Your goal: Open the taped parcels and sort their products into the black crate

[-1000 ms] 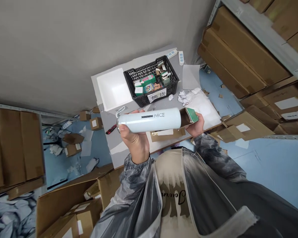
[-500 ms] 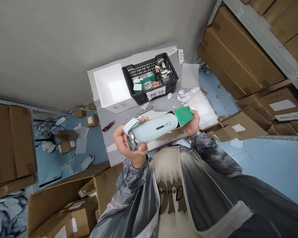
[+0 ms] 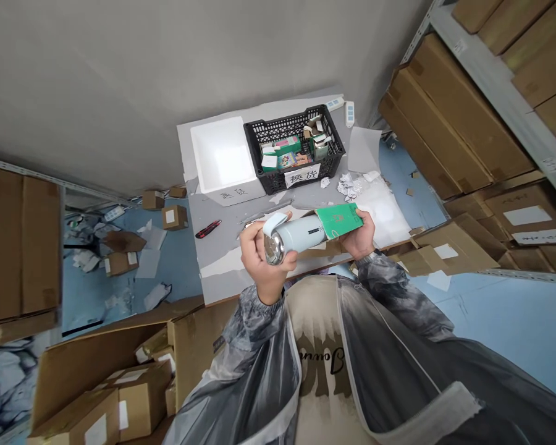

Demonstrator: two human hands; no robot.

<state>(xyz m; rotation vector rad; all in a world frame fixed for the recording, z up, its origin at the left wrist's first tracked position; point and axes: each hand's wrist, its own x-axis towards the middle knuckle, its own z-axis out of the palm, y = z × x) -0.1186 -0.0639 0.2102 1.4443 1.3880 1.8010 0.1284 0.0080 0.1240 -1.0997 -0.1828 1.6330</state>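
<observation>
Smooth flask [image 3: 301, 235], shiny metal end [image 3: 274, 248]

They're wearing a mottled grey jacket [image 3: 398, 371], cuffs [image 3: 260, 307] gathered! Beneath it, a beige shirt [image 3: 311, 303] shows dark blotches [image 3: 322, 388] and black script [image 3: 336, 362].

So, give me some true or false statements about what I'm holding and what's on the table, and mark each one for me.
1. The left hand holds the pale blue flask near its silver end. True.
2. The right hand grips the green box. True.
3. The flask is completely outside the green box. False: part of it is inside.
4. The red-and-black tool lies on the table. True.
5. The black crate stands left of the white bin in the picture. False: it stands to the right.
6. The black crate is empty. False: small boxes are in it.
</observation>
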